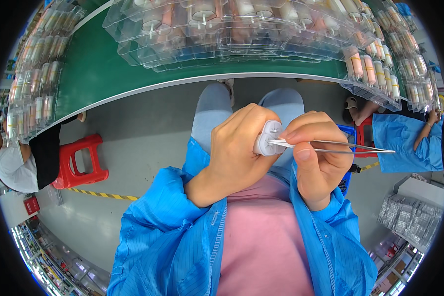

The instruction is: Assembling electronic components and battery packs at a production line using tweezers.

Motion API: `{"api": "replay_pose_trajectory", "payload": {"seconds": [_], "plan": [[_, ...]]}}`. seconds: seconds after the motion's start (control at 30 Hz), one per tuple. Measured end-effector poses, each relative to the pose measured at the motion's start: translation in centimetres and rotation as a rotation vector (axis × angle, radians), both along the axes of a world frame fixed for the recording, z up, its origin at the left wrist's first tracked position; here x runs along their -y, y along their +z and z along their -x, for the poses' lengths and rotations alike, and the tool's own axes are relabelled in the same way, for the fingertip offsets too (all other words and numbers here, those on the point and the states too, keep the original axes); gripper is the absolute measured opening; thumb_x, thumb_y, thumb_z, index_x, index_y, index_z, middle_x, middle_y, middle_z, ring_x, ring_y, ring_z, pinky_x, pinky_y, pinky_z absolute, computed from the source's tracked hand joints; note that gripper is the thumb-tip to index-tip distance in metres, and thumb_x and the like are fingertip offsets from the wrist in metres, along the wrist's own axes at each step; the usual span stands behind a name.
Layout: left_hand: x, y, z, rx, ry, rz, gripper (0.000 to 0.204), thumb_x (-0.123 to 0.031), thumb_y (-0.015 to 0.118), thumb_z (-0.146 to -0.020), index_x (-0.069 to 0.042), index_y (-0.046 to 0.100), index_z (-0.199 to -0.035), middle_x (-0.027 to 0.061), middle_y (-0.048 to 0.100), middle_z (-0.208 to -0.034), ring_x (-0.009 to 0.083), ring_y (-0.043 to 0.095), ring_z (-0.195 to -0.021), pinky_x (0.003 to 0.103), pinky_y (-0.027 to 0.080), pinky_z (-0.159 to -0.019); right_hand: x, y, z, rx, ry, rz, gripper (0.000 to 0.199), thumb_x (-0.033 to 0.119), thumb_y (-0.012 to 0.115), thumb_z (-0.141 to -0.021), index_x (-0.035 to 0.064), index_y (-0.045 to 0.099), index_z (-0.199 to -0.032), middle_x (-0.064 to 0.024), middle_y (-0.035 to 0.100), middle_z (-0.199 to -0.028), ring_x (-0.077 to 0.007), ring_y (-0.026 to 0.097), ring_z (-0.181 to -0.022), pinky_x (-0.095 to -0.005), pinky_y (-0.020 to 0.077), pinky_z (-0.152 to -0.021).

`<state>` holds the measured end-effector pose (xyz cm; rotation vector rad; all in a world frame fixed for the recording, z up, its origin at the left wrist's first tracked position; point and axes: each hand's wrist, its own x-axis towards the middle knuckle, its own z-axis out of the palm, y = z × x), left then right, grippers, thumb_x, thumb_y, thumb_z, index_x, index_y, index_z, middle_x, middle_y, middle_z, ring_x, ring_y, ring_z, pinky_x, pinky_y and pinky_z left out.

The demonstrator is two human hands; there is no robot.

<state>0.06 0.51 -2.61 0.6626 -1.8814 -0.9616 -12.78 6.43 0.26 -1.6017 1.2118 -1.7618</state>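
Observation:
My left hand [232,140] is closed around a white round plastic piece [270,129], and its end faces my right hand. Most of that piece is hidden by my fingers. Between the thumb and fingers of my right hand [318,143] I hold metal tweezers [362,147]. Their tips point left and reach the face of the white piece; whether they grip anything there is too small to tell. Both hands are above my lap, in front of the table edge.
Clear plastic trays [232,42] of pale cylinders are stacked on the green table [98,74], with more stacks left and right. A red stool [81,163] stands at left. People sit at both sides. A blue crate [349,130] is beside my right hand.

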Motion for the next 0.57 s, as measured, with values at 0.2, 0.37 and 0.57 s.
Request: {"api": "replay_pose_trajectory", "payload": {"seconds": [0.2, 0.37, 0.57], "plan": [[0.1, -0.08, 0.02, -0.003, 0.004, 0.013, 0.027, -0.003, 0.075, -0.064, -0.003, 0.057, -0.084, 0.0072, 0.057, -0.072, 0.0195, 0.057, -0.061, 0.028, 0.043, -0.053, 0.06, -0.02, -0.21, 0.015, -0.013, -0.012, 0.012, 0.003, 0.067, -0.077, -0.001, 0.064, -0.088, -0.0136, 0.064, -0.084, -0.0182, 0.059, -0.072, -0.0269, 0.0456, -0.063], [0.07, 0.0, 0.01, 0.009, 0.004, 0.004, 0.026, -0.003, 0.075, -0.064, -0.003, 0.057, -0.083, 0.0073, 0.056, -0.072, 0.02, 0.057, -0.061, 0.029, 0.043, -0.053, 0.02, 0.07, -0.23, 0.019, -0.02, -0.017, 0.012, 0.004, 0.067, -0.077, -0.0009, 0.064, -0.088, -0.0133, 0.064, -0.084, -0.0178, 0.058, -0.072, -0.0264, 0.0452, -0.063], [0.0, 0.23, 0.16, -0.003, 0.013, -0.021, 0.025, -0.007, 0.075, -0.065, -0.006, 0.056, -0.082, 0.0091, 0.056, -0.071, 0.0284, 0.057, -0.062, 0.035, 0.043, -0.051, 0.05, -0.03, -0.24, 0.028, -0.022, -0.012, 0.012, 0.006, 0.067, -0.079, -0.0005, 0.064, -0.088, -0.0133, 0.064, -0.085, -0.0181, 0.058, -0.072, -0.0266, 0.0451, -0.063]]}}
